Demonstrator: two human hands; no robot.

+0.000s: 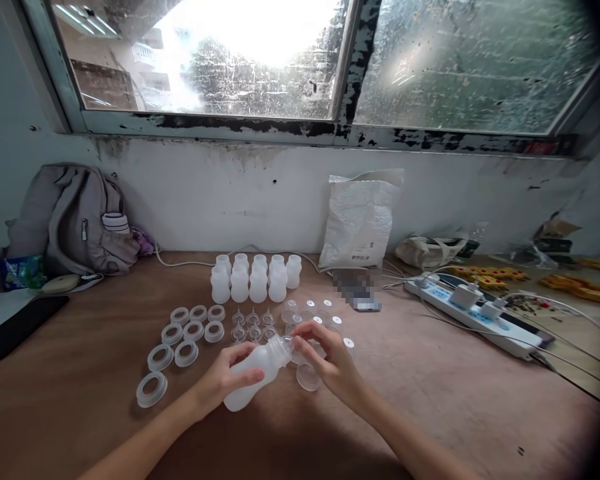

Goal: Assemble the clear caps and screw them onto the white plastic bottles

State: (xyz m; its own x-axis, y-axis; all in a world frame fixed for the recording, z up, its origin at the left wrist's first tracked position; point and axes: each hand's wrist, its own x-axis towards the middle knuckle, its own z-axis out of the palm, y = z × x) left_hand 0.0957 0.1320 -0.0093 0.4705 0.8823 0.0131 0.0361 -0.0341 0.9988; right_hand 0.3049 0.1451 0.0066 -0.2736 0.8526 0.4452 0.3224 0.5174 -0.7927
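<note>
My left hand (237,377) is wrapped round a frosted white baby bottle (255,380), tilted with its open neck up and to the right. At that mouth, my right hand (325,353) pinches a small clear nipple (288,343) between thumb and fingertips. Whether the nipple sits in the neck or just touches it, I cannot tell. Beyond my hands stand several more bottles (240,283) in rows. Clear nipples (253,320) lie in front of them, screw rings (173,333) are spread to the left, and clear domed caps (308,377) lie partly behind my right hand.
A power strip (480,313) with plugs and cables lies on the right, near a phone (363,297). A white plastic bag (360,220) leans on the wall. At left are a grey backpack (75,220) and a black flat object (23,328) on the brown table (430,413).
</note>
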